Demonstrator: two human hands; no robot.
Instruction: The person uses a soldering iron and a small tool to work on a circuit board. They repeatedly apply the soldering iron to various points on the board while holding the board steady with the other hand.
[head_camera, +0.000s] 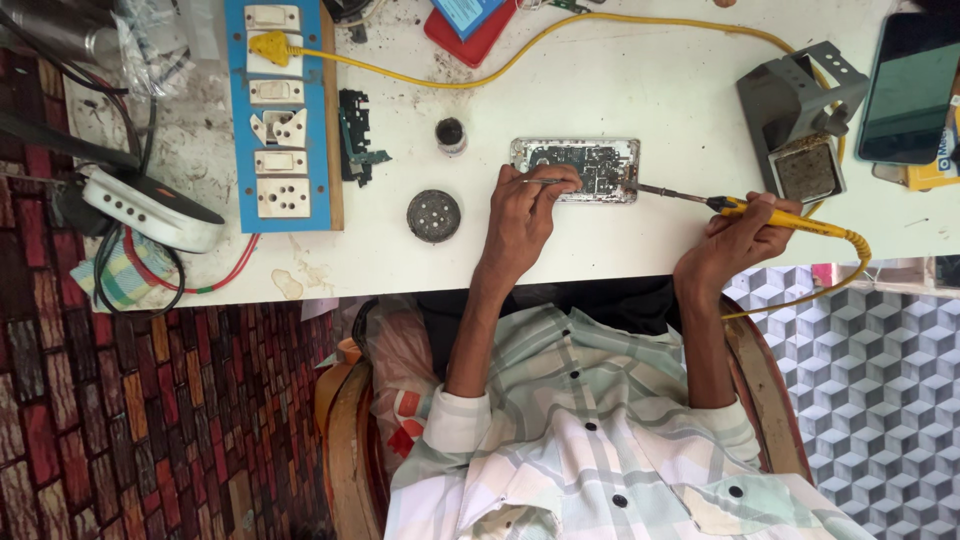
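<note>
White worktop (620, 80) is carrying our opened phone (577, 169). We are closing our left grip (527, 212) on tweezers (545, 181) over it, our right grip (735, 237) on a yellow soldering iron (740, 207); iron stand (800, 125) beyond, round tin (433, 215) leftward.

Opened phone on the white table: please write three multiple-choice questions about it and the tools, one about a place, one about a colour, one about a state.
1. Where is the tip of the soldering iron?
A. At the right edge of the opened phone
B. In a cup of water
C. On the floor

2. What colour is the iron's handle?
A. Green
B. Yellow
C. Pink

3. How is the phone?
A. Closed, screen lit
B. Wrapped in paper
C. Open, circuit board showing

Answers:
1 A, the metal tip meets the phone's right end.
2 B, the right hand grips a yellow handle.
3 C, its inner parts lie bare.
</note>
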